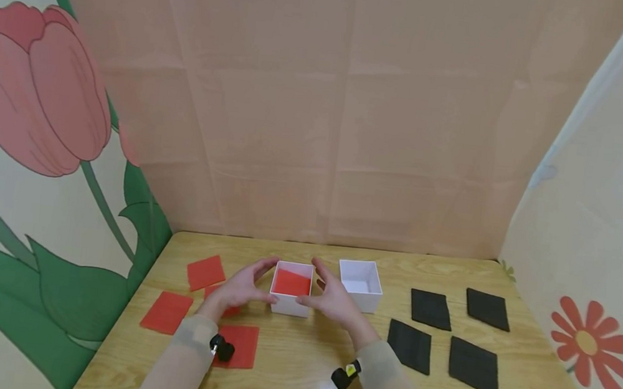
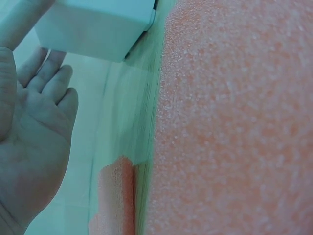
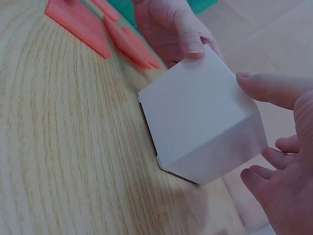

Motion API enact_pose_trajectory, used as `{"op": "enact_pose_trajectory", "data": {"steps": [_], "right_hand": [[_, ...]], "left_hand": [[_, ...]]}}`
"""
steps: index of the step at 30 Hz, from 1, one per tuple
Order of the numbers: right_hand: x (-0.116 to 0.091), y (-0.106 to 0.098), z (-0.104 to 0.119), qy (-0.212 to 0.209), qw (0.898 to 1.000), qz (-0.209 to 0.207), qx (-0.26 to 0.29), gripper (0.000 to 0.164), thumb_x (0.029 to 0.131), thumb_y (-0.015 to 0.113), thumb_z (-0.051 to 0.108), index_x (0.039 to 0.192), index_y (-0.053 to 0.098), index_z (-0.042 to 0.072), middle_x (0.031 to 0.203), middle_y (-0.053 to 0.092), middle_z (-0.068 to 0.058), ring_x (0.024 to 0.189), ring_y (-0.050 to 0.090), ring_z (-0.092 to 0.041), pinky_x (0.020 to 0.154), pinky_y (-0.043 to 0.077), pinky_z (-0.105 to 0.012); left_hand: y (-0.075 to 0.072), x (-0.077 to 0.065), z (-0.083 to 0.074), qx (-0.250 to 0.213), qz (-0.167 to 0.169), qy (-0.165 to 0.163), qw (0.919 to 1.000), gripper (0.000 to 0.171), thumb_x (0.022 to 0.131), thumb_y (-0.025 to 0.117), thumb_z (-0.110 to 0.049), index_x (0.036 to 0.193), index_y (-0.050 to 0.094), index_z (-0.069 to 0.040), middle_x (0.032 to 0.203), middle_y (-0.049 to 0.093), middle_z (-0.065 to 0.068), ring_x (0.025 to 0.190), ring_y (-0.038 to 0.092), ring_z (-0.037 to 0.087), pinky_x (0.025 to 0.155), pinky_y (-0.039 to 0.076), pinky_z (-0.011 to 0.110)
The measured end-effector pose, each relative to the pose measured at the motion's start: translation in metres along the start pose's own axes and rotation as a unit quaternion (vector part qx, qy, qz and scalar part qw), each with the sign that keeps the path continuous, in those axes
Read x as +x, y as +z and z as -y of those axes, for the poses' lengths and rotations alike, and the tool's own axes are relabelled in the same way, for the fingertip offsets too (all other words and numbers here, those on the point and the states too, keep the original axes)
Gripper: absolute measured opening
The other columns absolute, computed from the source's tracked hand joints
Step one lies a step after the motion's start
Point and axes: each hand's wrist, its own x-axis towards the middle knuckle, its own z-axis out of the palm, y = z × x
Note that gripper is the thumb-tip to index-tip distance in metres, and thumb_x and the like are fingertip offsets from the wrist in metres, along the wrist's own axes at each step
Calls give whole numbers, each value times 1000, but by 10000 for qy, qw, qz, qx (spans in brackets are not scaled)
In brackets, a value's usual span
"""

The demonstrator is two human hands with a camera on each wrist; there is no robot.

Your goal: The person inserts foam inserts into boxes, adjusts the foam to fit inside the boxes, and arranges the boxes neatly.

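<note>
A small white square box (image 1: 291, 306) stands on the wooden table between my two hands, its top uncovered. A red foam sheet (image 1: 291, 283) lies inside it. My left hand (image 1: 242, 285) holds the box's left side, thumb at the near corner and fingers toward the back. On the other side my right hand (image 1: 335, 298) holds it, thumb (image 3: 269, 89) at the near rim and fingers along the right wall. The left wrist view shows the left palm (image 2: 36, 127) beside the box (image 2: 98, 29), some fingertips hidden behind it.
A second white box (image 1: 365, 301), with nothing visible inside, stands to the right. Several red foam sheets (image 1: 167, 313) lie at left, one under my left forearm. Several black sheets (image 1: 475, 365) lie at right. A beige backdrop (image 1: 342, 110) borders the table's far edge.
</note>
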Motion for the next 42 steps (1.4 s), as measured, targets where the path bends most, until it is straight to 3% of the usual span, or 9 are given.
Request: {"op": "enact_pose_trajectory", "data": {"steps": [10,16,22,31,38,42], "right_hand": [[-1,-1,6,132,9998,147,20,103,79,86,31,159,22,21,163,23,-1,146,30,-29,111,35,-45],[-1,-1,4,185,9997,127,61,104,78,86,32,159,22,22,162,26,2,145,32,-28,111,35,-45],[-1,0,2,170,9997,88,166,106,77,87,31,159,22,19,161,29,-1,144,34,-30,112,34,-46],[0,0,2,333,9993,88,152,105,76,88,30,159,25,19,160,32,-3,143,36,-30,111,36,-44],[-2,2,3,524,9982,91,278,105,76,88,28,159,23,22,160,32,-1,143,36,-30,110,37,-45],[-2,2,5,599,9980,46,221,104,76,87,29,159,24,24,159,34,-1,142,38,-30,109,38,-45]], "left_hand": [[0,0,0,70,-34,-39,10000,107,68,90,-45,156,34,-20,157,35,-10,148,25,21,118,20,53],[1,-1,-3,70,-110,-154,9998,103,68,91,-44,154,37,-25,155,37,-14,147,27,17,118,21,51],[1,0,-4,23,-96,-139,9999,104,69,91,-38,154,36,-19,156,37,-9,148,26,20,118,19,52],[1,-1,-6,151,-119,-170,9997,104,67,91,-45,154,37,-25,154,38,-13,147,27,18,117,21,52],[0,-2,-9,250,-30,-128,9996,107,68,90,-45,156,34,-20,156,36,-11,147,27,19,118,21,51],[-2,-6,-15,507,7,-161,9986,109,69,89,-49,157,29,-28,158,33,-11,148,24,20,117,21,54]]}}
